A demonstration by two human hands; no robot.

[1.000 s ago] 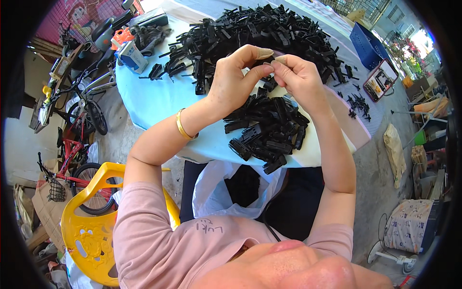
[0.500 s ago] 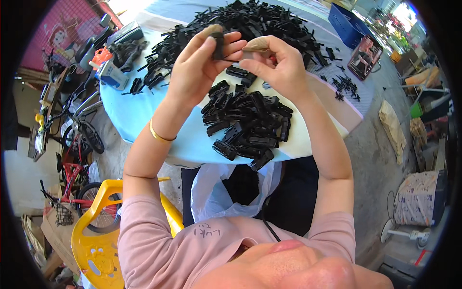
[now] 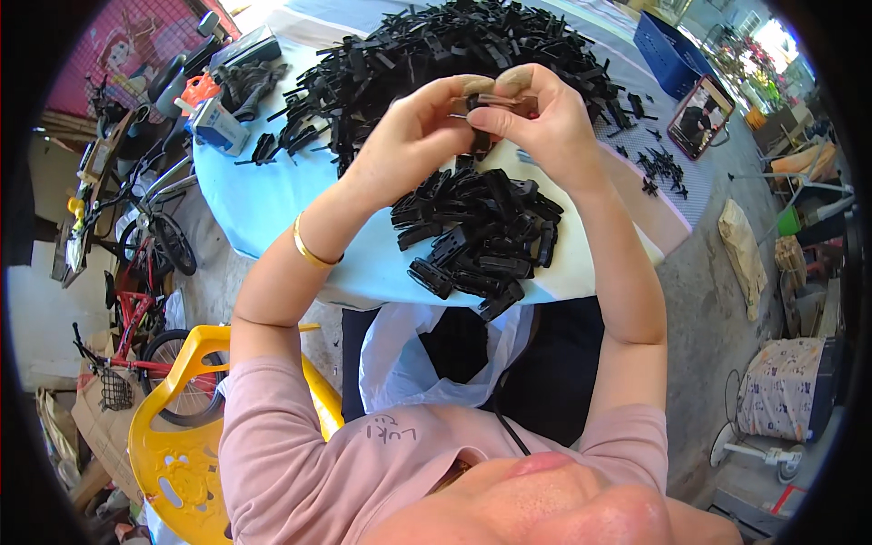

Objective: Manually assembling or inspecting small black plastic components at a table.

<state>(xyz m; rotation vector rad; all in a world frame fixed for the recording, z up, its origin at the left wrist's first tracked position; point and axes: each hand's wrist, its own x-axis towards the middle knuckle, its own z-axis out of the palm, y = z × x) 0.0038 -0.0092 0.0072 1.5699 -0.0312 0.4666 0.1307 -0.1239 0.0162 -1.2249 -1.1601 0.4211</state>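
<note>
My left hand [image 3: 413, 136] and my right hand [image 3: 549, 118] meet over the table, between two heaps. My left fingers pinch a small black plastic part [image 3: 479, 141], mostly hidden by the fingers. My right thumb and forefinger are closed at the same part; a thin, light-coloured piece shows between the hands, too small to name. Tan covers sit on fingertips of both hands. Nearer to me lies a pile of finished-looking black plastic pieces [image 3: 481, 227]. Behind my hands rises a larger heap of loose black plastic parts [image 3: 409, 54].
On the table's right lie small black pieces [image 3: 663, 168], a propped phone [image 3: 701, 116] and a blue crate [image 3: 668, 54]. A blue-white carton [image 3: 221, 127] stands at the left. A white plastic bag [image 3: 391, 363] hangs at my lap, beside a yellow chair [image 3: 186, 436].
My left hand has turned inward from an open palm and closed on the black part. Both hands have come together, with the right fingers now at that part.
</note>
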